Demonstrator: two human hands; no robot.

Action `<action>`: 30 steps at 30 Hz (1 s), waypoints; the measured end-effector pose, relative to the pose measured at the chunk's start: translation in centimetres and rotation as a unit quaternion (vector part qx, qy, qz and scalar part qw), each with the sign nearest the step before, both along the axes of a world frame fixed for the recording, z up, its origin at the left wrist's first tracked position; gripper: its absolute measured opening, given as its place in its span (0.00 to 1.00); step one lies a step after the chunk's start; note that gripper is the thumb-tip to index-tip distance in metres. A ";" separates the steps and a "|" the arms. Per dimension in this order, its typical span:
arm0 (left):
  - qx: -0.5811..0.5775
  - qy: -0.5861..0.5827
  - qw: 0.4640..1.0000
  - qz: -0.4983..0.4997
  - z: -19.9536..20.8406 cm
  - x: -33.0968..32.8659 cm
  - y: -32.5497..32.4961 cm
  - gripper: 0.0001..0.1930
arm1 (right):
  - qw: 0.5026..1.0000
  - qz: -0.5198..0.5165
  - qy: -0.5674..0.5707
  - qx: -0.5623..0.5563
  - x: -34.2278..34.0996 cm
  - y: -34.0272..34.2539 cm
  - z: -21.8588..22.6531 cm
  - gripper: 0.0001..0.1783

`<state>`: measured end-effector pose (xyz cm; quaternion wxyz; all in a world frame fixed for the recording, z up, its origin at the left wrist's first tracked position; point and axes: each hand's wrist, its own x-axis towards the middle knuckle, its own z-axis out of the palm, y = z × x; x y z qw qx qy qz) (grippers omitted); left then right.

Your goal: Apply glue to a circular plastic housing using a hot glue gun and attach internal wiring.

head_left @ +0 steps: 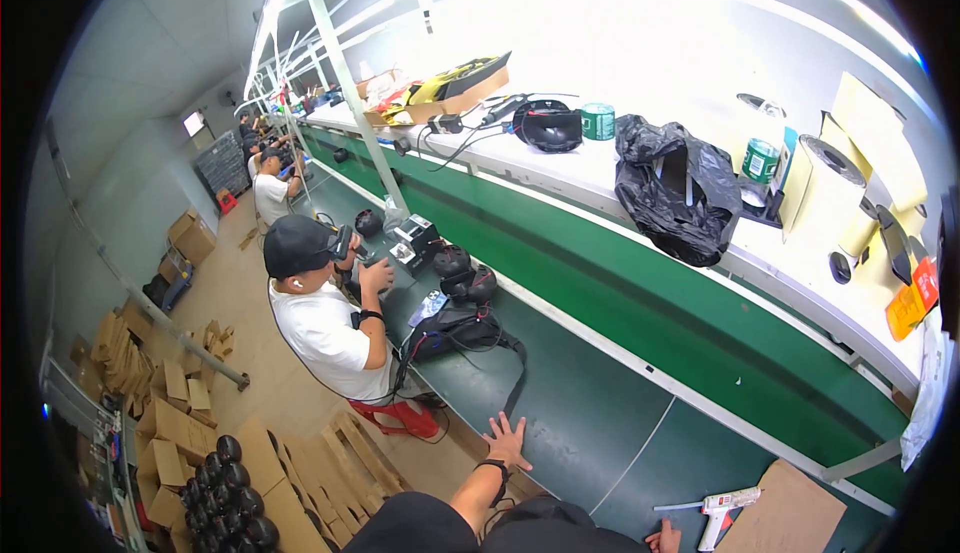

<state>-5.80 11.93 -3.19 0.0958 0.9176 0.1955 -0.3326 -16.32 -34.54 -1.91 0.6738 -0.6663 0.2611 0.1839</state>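
My left hand (507,443) is open, its fingers spread on the near edge of the dark green work table (590,403). It holds nothing, and a dark band circles its wrist. Just beyond its fingertips hangs the loose strap of a black bag (455,333). At the bottom edge my right hand (663,536) shows only in part. Its visible fingers look apart and empty, resting by the table edge. To its right a white hot glue gun (718,515) with a glue stick in its back lies partly on a brown cardboard sheet (785,513).
A co-worker (325,313) in a white shirt sits to the left, hands on a dark part. Round black housings (465,275) stand nearby. A white shelf (600,175) beyond the green belt holds a black plastic bag (680,188) and tape rolls. Cardboard boxes (180,433) fill the floor at left.
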 end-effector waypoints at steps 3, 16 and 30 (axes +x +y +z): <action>-0.014 -0.015 1.000 0.010 -0.2 0.0 0.2 0.74 | 0.998 0.012 0.039 -0.039 0.5 0.2 -0.6 0.31; -0.025 -0.042 0.998 0.025 -0.7 -0.8 0.3 0.74 | 0.970 0.209 -0.007 -0.120 2.9 -0.2 -4.9 0.27; -0.047 -0.121 0.991 0.037 -2.0 -2.1 1.1 0.72 | 0.852 0.382 -0.301 -0.196 1.2 -2.9 -8.5 0.21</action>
